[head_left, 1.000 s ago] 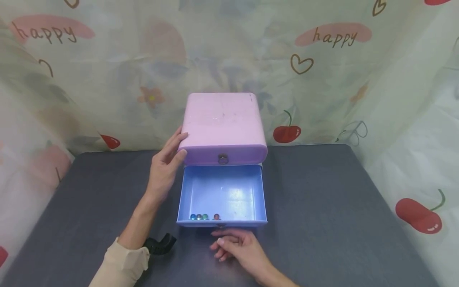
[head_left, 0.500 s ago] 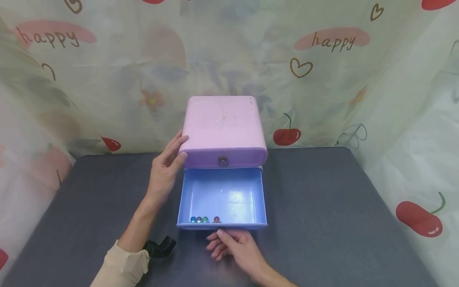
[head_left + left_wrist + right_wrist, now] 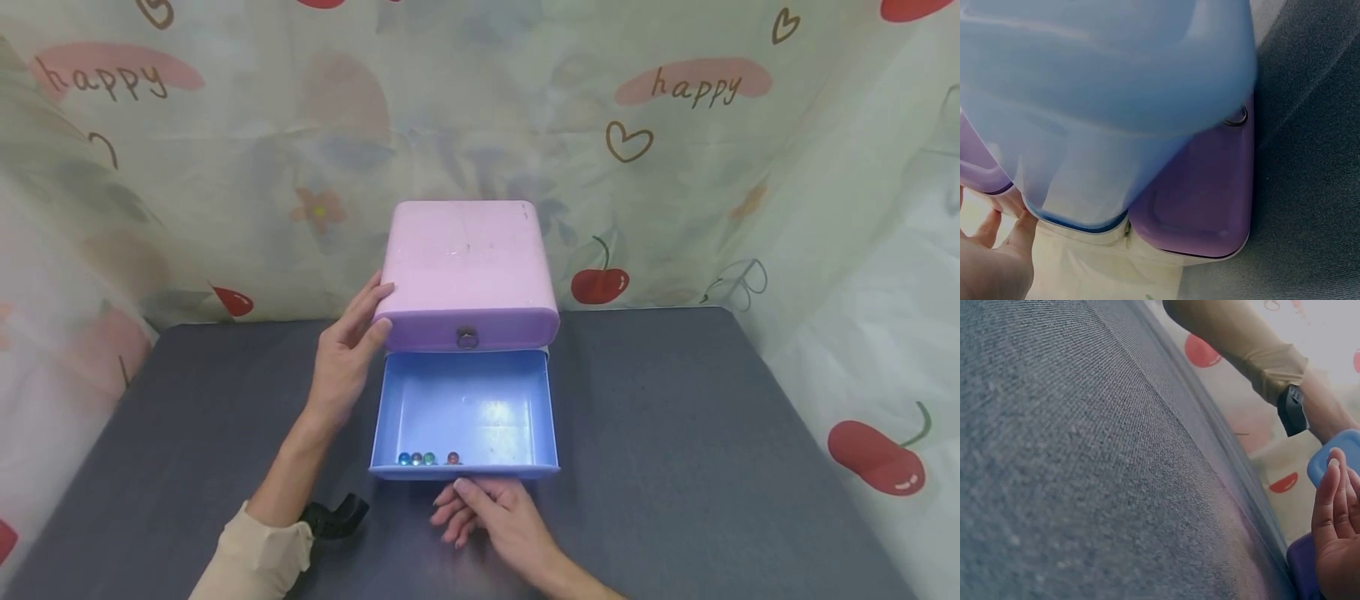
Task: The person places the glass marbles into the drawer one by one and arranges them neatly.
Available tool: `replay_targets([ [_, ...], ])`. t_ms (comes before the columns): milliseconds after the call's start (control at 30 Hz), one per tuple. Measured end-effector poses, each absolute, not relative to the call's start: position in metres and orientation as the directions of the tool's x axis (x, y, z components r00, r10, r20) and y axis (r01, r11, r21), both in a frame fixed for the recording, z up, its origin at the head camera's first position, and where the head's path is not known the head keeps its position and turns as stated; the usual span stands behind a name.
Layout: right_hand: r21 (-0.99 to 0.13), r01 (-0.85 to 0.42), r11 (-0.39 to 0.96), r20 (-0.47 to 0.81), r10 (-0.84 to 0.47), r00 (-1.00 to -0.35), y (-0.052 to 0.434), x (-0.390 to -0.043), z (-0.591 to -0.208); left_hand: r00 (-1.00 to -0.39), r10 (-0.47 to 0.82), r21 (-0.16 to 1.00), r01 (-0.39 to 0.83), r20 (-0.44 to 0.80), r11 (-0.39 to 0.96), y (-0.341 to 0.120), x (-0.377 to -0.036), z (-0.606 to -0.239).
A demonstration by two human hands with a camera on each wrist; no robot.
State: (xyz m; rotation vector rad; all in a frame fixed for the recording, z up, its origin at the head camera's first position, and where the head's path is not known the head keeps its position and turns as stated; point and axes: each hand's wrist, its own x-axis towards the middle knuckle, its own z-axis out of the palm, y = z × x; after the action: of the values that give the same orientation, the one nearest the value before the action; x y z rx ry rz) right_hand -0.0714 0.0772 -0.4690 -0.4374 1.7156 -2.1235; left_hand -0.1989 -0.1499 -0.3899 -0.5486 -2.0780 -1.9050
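A pink drawer box (image 3: 465, 262) stands at the back of the dark grey table (image 3: 675, 433). Its blue drawer (image 3: 465, 408) is pulled out toward me, with several small coloured marbles (image 3: 427, 457) lying along its front wall. My left hand (image 3: 348, 346) rests flat against the box's left side, fingers straight. My right hand (image 3: 476, 504) lies on the table just in front of the drawer's front wall, fingers loosely bent and touching it. The drawer's knob is hidden. In the right wrist view, the right hand's fingers (image 3: 1335, 506) stand beside the blue drawer (image 3: 1342, 450).
A patterned cloth with cherries and "happy" (image 3: 697, 79) hangs behind and beside the table. The pink box's upper drawer carries a ring pull (image 3: 467, 336). A black wrist strap (image 3: 333, 512) sits on my left forearm next to the beige sleeve (image 3: 255, 554).
My right hand has slid forward from the table up to the drawer's front wall. The left hand and the box have stayed put.
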Motion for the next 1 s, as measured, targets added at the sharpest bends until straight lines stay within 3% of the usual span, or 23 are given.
replay_targets([
  [267, -0.982, 0.000, -0.191, 0.084, -0.431, -0.899, 0.080, -0.087, -0.462, -0.899, 0.084, 0.900, 0.434, 0.429, 0.049, -0.150, -0.200, -0.390],
  [1000, -0.988, -0.052, -0.149, 0.110, -0.414, -0.904, 0.077, -0.125, -0.457, -0.900, 0.081, 0.901, 0.432, 0.428, 0.031, -0.150, -0.200, -0.391],
])
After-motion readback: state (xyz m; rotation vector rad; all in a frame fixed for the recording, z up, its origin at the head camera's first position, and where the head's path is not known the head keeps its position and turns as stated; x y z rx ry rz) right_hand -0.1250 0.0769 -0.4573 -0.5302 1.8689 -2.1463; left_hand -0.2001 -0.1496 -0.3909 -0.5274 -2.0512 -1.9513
